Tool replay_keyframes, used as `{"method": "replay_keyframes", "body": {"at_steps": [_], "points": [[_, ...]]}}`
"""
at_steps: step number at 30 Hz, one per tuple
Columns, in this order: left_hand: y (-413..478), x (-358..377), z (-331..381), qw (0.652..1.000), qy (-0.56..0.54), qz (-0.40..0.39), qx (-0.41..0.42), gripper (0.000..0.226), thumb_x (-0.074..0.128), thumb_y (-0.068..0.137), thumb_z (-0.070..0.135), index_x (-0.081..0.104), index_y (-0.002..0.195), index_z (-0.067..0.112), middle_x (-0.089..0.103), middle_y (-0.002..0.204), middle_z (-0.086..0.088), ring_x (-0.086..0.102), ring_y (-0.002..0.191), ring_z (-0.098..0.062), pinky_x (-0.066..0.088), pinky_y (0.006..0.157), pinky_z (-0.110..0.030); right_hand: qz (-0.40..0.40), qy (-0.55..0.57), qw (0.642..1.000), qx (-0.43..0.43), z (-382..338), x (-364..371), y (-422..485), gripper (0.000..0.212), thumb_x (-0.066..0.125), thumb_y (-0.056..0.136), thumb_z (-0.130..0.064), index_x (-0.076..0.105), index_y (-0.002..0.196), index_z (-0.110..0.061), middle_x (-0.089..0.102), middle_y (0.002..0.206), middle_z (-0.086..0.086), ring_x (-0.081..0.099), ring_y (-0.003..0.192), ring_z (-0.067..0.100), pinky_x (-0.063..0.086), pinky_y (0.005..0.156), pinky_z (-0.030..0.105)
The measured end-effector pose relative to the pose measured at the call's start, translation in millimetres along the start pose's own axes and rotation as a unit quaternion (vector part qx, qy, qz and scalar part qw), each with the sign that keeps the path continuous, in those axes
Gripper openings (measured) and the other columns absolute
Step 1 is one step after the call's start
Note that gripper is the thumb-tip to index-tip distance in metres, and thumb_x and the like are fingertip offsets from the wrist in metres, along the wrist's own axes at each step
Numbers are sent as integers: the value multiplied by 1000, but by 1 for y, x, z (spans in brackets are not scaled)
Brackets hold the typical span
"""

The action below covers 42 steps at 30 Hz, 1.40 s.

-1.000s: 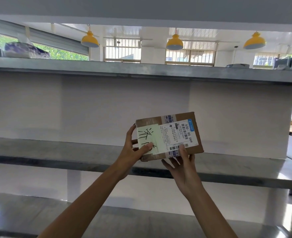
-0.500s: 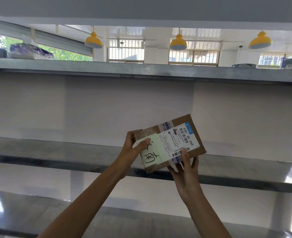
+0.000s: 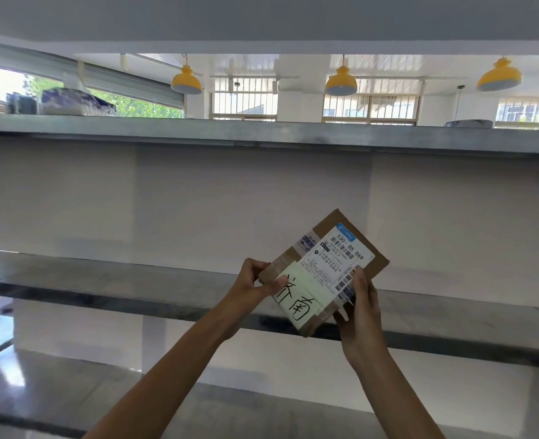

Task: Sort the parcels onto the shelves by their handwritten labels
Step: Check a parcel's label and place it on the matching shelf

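Observation:
A flat brown cardboard parcel (image 3: 372,261) is held up in front of the middle metal shelf (image 3: 135,280), tilted with its right end raised. It carries a white printed shipping label (image 3: 341,258) and a pale green note with handwritten black characters (image 3: 296,299). My left hand (image 3: 252,286) grips the parcel's left end, thumb on the note. My right hand (image 3: 361,315) holds the lower right edge, fingers on the barcode.
The top shelf (image 3: 261,131) carries wrapped bundles (image 3: 74,103) at far left and a flat object (image 3: 467,123) at right. A lower shelf (image 3: 71,391) lies below. A white panel (image 3: 230,201) backs the shelves. Yellow lamps (image 3: 341,82) hang beyond.
The parcel has turned counter-clockwise, its right end rising, so the handwritten note now shows fully. Both hands kept their hold; my left thumb slid up off the writing.

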<state>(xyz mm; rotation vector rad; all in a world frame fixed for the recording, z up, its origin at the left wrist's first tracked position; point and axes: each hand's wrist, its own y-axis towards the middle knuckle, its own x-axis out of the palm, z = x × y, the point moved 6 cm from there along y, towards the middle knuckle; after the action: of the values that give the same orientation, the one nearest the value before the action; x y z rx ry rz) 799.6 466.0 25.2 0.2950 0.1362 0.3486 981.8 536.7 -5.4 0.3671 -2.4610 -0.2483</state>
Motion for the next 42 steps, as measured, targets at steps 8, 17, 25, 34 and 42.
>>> {"method": "replay_keyframes", "body": {"at_steps": [8, 17, 25, 34, 42], "points": [[3, 5, -16, 998, -46, 2, -41, 29, 62, 86, 33, 43, 99, 16, 70, 97, 0, 61, 95, -8, 48, 68, -16, -94, -72, 992, -42, -5, 7, 4, 66, 62, 74, -45, 41, 136, -39, 61, 129, -9, 57, 118, 11, 52, 83, 28], [4, 14, -17, 998, -45, -9, -43, 41, 38, 93, 51, 48, 116, 19, 67, 111, -10, 62, 106, -22, 51, 96, -42, -112, -109, 983, -93, -10, 11, 16, 69, 65, 73, -46, 40, 137, -44, 59, 130, -16, 60, 113, 2, 56, 75, 22], [11, 15, -23, 993, -73, 57, -69, 45, 25, 98, 49, 49, 120, 19, 69, 106, -9, 64, 98, -22, 50, 89, -38, -111, -142, 981, -73, 4, 29, 21, 64, 50, 78, -55, 32, 139, -49, 56, 135, -13, 63, 108, 4, 59, 74, 28], [18, 0, -35, 991, -75, 79, -77, 37, 23, 99, 48, 49, 119, 30, 71, 99, -2, 68, 87, -17, 50, 63, -23, -96, -167, 981, -31, 30, 44, 39, 59, 31, 85, -64, 28, 141, -47, 52, 139, -7, 61, 107, 10, 59, 71, 31], [18, -62, -47, 989, -74, 111, -70, 31, 26, 97, 50, 56, 98, 42, 74, 73, 17, 71, 71, -4, 49, 77, -30, -113, -157, 981, 8, 67, 94, 40, 63, 26, 84, -65, 34, 141, -40, 56, 135, -1, 63, 104, 14, 57, 57, 22]]}}
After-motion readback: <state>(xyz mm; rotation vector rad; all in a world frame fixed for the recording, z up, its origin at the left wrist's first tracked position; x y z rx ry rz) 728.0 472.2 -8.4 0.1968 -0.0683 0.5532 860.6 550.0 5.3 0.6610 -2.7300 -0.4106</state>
